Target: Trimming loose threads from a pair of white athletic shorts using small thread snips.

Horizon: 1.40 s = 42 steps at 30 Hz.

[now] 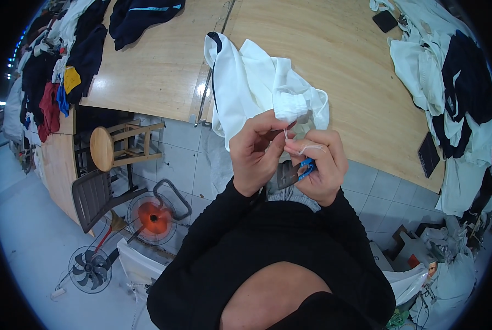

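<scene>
A white garment point(246, 82) with a dark edge lies on the table's near edge and hangs over it. Its gathered, elastic-looking end point(291, 105) reaches up to my left hand point(255, 149), whose fingers are closed in a pinch at that end. A thin white cord point(312, 147) runs from there to my right hand point(324, 165) and loops over its fingers. Thumb and fingertips of the right hand pinch the cord close to the left fingertips. Small blue-handled thread snips point(307, 168) are tucked in the right palm. The left fingertips partly hide what they grip.
The wooden table point(345, 66) spans the front. White and dark clothes point(422, 71) are heaped at right, with a dark flat pad point(428, 155). More clothes point(48, 99) pile at far left. A wooden stool point(102, 148), a chair point(91, 198) and fans point(152, 218) stand at left.
</scene>
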{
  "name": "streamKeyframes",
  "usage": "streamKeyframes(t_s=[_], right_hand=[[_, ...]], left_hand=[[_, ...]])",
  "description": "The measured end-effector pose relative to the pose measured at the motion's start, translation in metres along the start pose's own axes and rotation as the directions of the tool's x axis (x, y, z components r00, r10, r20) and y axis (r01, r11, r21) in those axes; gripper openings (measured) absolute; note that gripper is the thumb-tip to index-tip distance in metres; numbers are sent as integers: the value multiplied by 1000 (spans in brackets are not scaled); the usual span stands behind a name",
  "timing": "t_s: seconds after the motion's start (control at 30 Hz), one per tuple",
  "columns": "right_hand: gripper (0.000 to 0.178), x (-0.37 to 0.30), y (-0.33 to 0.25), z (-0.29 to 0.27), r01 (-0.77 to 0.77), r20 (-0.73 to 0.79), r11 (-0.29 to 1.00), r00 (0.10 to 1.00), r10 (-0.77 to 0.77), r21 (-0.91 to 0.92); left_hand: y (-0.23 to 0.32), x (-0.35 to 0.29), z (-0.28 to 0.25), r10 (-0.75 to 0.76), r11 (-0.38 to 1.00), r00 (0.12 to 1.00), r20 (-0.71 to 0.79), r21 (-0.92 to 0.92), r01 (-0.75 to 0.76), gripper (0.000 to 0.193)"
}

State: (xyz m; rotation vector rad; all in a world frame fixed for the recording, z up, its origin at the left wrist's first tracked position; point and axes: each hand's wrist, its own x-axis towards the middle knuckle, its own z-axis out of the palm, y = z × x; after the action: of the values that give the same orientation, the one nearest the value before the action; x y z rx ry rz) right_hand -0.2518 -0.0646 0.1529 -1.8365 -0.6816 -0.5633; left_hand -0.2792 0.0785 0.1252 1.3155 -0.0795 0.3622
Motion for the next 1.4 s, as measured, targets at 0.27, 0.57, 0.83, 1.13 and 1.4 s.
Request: streamKeyframes(t_s=[0.27, 0.57, 0.83, 1.13, 1.4], right_hand=[[22, -22, -9, -2, -192, -154, 980, 968, 199, 60], [45, -18, 23, -7, -332, -234, 892, 882, 409, 305], [43, -11, 13, 6, -159, -81, 985, 985, 154, -61], [41, -9, 16, 4, -47, 6, 983, 999, 49, -179], [39, -10, 19, 6, -32, 4, 985, 999, 33, -170]], left_hand=[[-1, 5, -10, 8, 995, 999, -37, -97, -11, 16], [11, 13, -9, -100, 907, 994, 48, -406, 111, 23], [14, 8, -8, -150, 884, 988, 22, -446, 144, 21], [11, 5, -9, -153, 859, 988, -13, -495, 127, 20], [14, 5, -6, -165, 899, 986, -38, -416, 134, 24]])
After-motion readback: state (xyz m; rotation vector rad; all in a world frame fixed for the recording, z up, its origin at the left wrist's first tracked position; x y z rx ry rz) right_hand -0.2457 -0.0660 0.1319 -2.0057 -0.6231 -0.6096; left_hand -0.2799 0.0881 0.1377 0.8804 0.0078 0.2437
